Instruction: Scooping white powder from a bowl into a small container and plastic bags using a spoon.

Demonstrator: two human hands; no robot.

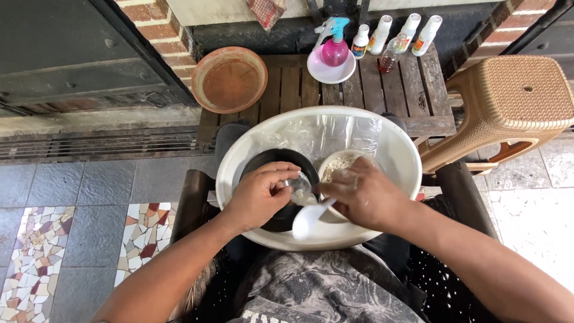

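A large white basin (394, 143) rests on my lap. Inside it stand a black bowl (263, 161) on the left and a smaller white bowl (341, 162) with pale grainy material on the right. My left hand (260, 194) is over the black bowl, pinching a small clear cup (299, 186) with whitish stuff in it. My right hand (362, 194) is over the white bowl's near rim and holds a white plastic spoon (308, 220), its bowl pointing toward me. A clear plastic sheet (335, 131) lies at the basin's far side.
A low wooden slatted table (412, 90) stands ahead with a terracotta saucer (229, 79), a pink spray bottle (335, 51) on a white plate, and several small bottles (394, 33). A tan woven plastic stool (514, 101) is at right. Tiled floor with mosaic at left.
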